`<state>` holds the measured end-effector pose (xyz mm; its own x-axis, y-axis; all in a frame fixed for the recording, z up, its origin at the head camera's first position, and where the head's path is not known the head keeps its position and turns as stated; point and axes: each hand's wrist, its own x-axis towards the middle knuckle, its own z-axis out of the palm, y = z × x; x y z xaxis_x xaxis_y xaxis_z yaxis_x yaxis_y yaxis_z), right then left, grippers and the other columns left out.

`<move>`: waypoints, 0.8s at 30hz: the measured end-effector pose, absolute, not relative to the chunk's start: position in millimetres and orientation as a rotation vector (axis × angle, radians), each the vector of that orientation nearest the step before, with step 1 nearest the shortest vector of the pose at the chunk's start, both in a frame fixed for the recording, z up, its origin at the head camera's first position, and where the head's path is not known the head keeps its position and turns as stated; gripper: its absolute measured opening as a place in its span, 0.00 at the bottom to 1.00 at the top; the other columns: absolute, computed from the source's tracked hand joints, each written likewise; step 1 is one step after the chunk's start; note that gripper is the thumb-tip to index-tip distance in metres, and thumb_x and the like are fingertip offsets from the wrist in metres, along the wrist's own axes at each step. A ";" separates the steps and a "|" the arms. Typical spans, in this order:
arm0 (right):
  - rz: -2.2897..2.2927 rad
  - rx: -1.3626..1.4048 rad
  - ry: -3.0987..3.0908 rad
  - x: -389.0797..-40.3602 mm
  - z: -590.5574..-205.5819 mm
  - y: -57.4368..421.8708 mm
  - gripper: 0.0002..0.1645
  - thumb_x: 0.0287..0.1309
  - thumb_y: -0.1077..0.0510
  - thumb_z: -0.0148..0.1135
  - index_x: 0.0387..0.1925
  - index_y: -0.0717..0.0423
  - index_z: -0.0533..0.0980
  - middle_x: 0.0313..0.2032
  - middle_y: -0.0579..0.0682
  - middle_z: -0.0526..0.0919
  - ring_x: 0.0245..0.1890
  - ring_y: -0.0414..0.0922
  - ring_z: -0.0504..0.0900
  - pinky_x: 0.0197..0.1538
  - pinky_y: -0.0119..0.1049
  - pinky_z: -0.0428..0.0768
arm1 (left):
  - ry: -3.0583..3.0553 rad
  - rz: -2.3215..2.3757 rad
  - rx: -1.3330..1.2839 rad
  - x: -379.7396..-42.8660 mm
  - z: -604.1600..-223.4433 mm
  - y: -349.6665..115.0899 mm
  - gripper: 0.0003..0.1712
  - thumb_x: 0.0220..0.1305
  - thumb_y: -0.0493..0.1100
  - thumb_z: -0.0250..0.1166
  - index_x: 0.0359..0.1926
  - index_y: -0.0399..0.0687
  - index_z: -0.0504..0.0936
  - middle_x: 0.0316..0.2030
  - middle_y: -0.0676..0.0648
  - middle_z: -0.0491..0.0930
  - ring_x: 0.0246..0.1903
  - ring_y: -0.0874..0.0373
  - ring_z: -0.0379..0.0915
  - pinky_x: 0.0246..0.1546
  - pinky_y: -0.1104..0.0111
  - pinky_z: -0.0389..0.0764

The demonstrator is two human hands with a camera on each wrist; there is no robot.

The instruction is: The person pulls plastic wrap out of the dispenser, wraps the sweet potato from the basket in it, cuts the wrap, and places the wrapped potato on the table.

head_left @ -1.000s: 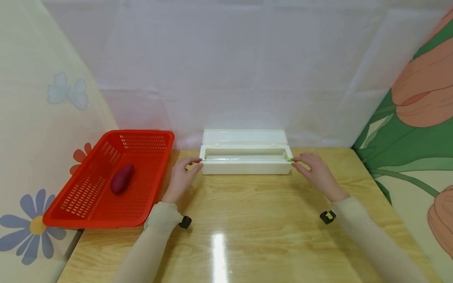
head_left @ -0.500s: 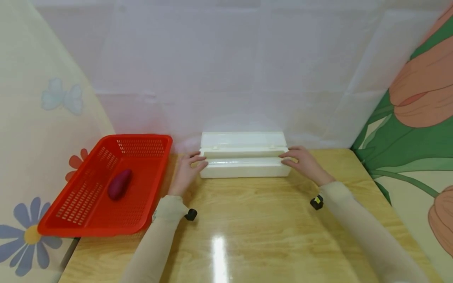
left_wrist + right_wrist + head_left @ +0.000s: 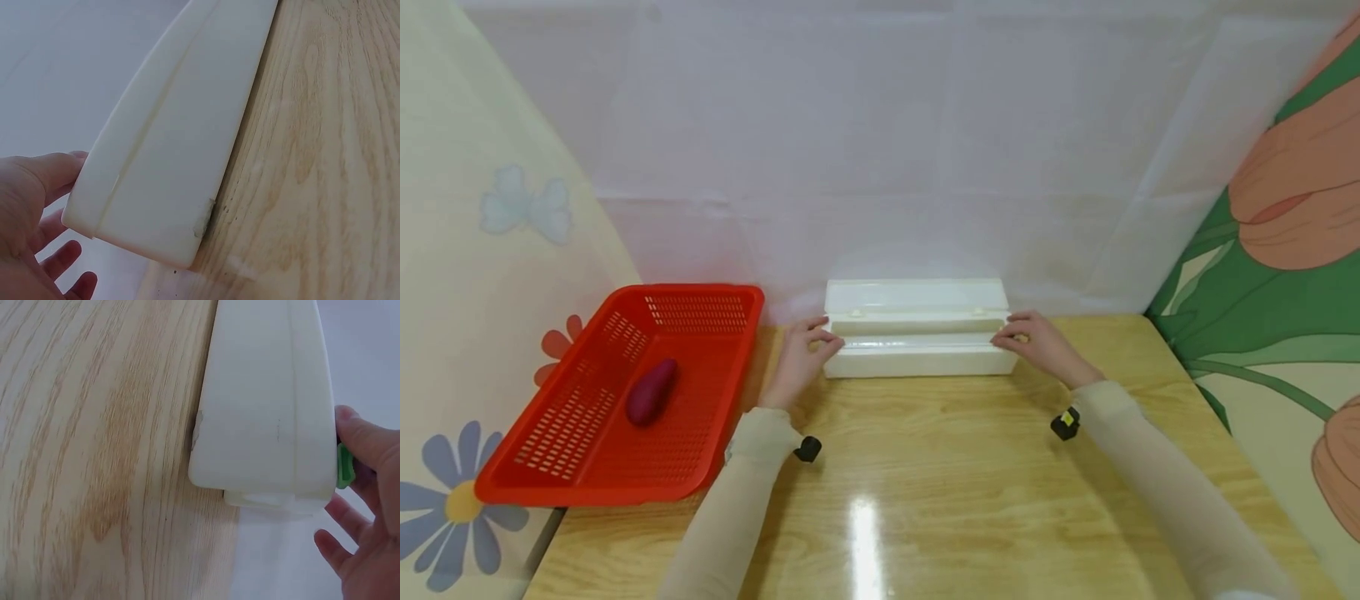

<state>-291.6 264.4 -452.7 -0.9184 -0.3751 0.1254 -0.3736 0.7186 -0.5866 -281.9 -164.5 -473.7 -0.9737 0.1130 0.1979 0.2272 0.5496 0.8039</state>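
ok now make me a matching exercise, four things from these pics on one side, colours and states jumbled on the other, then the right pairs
Things
1. basket
2. long vegetable
3. box
4. small piece by the right hand

Colours and states
A. green, showing at the box's edge in the right wrist view
B. white, with its lid raised
C. purple, lying inside another thing
D. red, with slotted sides

Pairs: 1-D, 2-C, 3-B, 4-A

Green tab (image 3: 345,467) hidden in head view
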 end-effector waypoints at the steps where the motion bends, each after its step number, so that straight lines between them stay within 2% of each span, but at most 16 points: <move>1: -1.002 -0.634 2.915 -292.2 -452.9 263.6 0.12 0.70 0.57 0.67 0.45 0.61 0.87 0.51 0.64 0.85 0.67 0.66 0.70 0.71 0.63 0.66 | -2.651 -1.400 -0.292 -282.7 -474.0 -164.4 0.14 0.71 0.42 0.69 0.43 0.30 0.88 0.68 0.33 0.72 0.71 0.35 0.58 0.73 0.44 0.58; 7: -1.037 -0.621 2.911 -291.4 -453.8 258.5 0.11 0.72 0.58 0.65 0.45 0.62 0.86 0.49 0.62 0.83 0.65 0.63 0.70 0.68 0.63 0.70 | -2.601 -1.445 -0.260 -284.6 -479.3 -163.7 0.15 0.72 0.42 0.69 0.44 0.30 0.88 0.67 0.34 0.73 0.70 0.37 0.61 0.73 0.45 0.59; 11: -1.035 -0.626 2.935 -290.4 -455.6 255.0 0.10 0.72 0.59 0.65 0.44 0.63 0.86 0.50 0.63 0.81 0.63 0.63 0.71 0.65 0.62 0.73 | -2.544 -1.506 -0.234 -284.7 -482.1 -163.8 0.14 0.71 0.42 0.69 0.44 0.30 0.88 0.67 0.35 0.74 0.70 0.38 0.63 0.71 0.45 0.64; 18: -0.915 -0.718 3.073 -293.1 -457.2 247.8 0.08 0.71 0.60 0.65 0.39 0.62 0.85 0.39 0.59 0.86 0.53 0.61 0.77 0.59 0.59 0.76 | -2.447 -1.523 -0.230 -287.8 -487.2 -163.1 0.13 0.69 0.39 0.71 0.42 0.29 0.88 0.62 0.33 0.78 0.67 0.36 0.65 0.72 0.46 0.61; 24: -0.947 -0.640 3.044 -295.8 -456.0 248.7 0.11 0.74 0.60 0.61 0.39 0.63 0.85 0.41 0.60 0.84 0.51 0.59 0.76 0.54 0.58 0.78 | -2.405 -1.536 -0.232 -286.8 -486.7 -160.9 0.12 0.68 0.38 0.71 0.42 0.29 0.89 0.57 0.34 0.80 0.63 0.38 0.68 0.70 0.48 0.63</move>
